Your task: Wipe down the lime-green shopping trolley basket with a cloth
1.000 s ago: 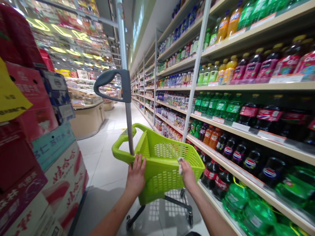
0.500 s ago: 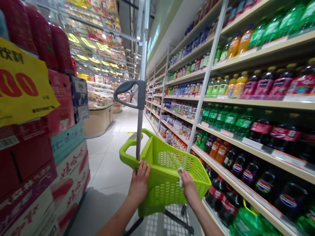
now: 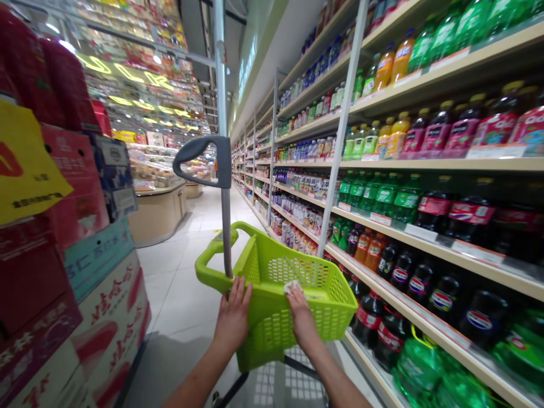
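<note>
A lime-green plastic shopping cart [image 3: 272, 309] with perforated basket walls stands in front of me. My left hand [image 3: 233, 311] is on its near rim, fingers hooked over the edge beside the base of the metal pole [image 3: 226, 232]. In my right hand [image 3: 301, 314] is a crumpled white cloth or tissue [image 3: 293, 287], pressed against the top of the near basket wall. Most of the cloth is hidden under my fingers. A grey loop-shaped handle [image 3: 208, 162] is fixed higher on the pole.
Tall shelves [image 3: 382, 218] of bottled drinks run along the right, close to the cart. Stacked drink cartons [image 3: 113, 317] with a yellow price sign [image 3: 29, 164] stand on the left. A tiled aisle [image 3: 187, 243] leads ahead past a rounded wooden display counter [image 3: 157, 212].
My right hand has slid left along the near rim with the white cloth. My left hand keeps its place on the cart. The whole view has shifted slightly.
</note>
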Available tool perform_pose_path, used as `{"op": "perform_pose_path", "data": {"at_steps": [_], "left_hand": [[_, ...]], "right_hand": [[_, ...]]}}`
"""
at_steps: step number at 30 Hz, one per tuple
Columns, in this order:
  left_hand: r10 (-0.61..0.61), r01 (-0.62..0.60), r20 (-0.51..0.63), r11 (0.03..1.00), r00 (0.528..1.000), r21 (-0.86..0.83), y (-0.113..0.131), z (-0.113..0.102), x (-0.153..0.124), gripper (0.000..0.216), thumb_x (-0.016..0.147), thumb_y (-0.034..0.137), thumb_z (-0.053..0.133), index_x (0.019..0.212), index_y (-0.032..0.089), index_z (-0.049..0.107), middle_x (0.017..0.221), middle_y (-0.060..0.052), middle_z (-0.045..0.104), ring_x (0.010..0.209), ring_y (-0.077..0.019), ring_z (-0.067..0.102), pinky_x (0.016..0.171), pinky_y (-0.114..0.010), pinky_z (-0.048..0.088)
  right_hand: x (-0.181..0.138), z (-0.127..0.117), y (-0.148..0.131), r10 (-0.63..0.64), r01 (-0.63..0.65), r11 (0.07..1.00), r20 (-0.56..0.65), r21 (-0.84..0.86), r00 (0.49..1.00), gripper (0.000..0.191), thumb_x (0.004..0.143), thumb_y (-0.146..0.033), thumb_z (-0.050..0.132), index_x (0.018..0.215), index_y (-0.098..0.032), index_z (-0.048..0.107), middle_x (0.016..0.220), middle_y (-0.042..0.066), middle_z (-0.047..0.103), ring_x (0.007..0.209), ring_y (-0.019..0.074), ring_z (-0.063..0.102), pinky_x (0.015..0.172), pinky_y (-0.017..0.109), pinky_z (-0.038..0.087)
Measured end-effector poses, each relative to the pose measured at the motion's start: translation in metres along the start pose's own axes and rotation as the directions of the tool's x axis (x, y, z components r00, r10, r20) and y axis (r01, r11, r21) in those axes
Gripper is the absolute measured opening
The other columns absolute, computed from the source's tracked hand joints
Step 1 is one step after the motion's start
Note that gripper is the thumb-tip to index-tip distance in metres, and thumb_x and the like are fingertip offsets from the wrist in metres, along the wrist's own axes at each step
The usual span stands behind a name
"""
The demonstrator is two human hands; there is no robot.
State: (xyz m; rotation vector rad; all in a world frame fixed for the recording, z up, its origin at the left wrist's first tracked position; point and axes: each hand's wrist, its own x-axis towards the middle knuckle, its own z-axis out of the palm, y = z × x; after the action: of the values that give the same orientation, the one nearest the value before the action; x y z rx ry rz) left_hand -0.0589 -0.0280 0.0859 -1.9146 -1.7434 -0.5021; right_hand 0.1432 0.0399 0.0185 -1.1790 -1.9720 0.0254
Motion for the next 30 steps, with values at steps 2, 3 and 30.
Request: {"op": "perform_pose_path", "data": {"at_steps": [2,3,30], "left_hand": [[-0.002,0.002,0.006,1.000,1.000,0.005,-0.001,-0.001,0.000,0.060,0.068,0.005,0.040,0.127,0.015,0.041,0.140,-0.011,0.031,0.131,-0.0251,0.021,0.096,-0.040,0.032],[-0.006,0.006,0.009,1.000,1.000,0.002,-0.001,-0.001,0.000,0.059,0.068,0.006,0.040,0.127,0.015,0.041,0.140,-0.011,0.032,0.131,-0.0251,0.021,0.096,-0.040,0.032],[-0.016,0.016,0.015,0.999,1.000,-0.045,0.006,-0.003,0.001,0.060,0.066,0.008,0.045,0.126,0.013,0.042,0.139,-0.012,0.032,0.131,-0.0257,0.020,0.096,-0.038,0.032]], "right_hand": [[-0.008,-0.019,0.029,0.063,-0.063,0.998,-0.007,-0.015,0.998,0.050,0.073,-0.006,0.033,0.116,-0.019,0.055,0.129,0.006,0.047,0.123,0.0195,0.037,0.102,0.039,0.031],[-0.012,-0.031,0.048,0.108,-0.108,0.994,-0.020,-0.031,0.994,0.047,0.074,-0.008,0.033,0.114,-0.017,0.057,0.126,0.009,0.049,0.121,0.0216,0.040,0.101,0.042,0.032],[-0.005,-0.009,0.010,0.027,-0.025,0.998,-0.028,0.058,0.999,0.050,0.073,-0.004,0.031,0.117,-0.016,0.054,0.133,0.008,0.042,0.129,0.0198,0.025,0.106,0.045,0.021]]}}
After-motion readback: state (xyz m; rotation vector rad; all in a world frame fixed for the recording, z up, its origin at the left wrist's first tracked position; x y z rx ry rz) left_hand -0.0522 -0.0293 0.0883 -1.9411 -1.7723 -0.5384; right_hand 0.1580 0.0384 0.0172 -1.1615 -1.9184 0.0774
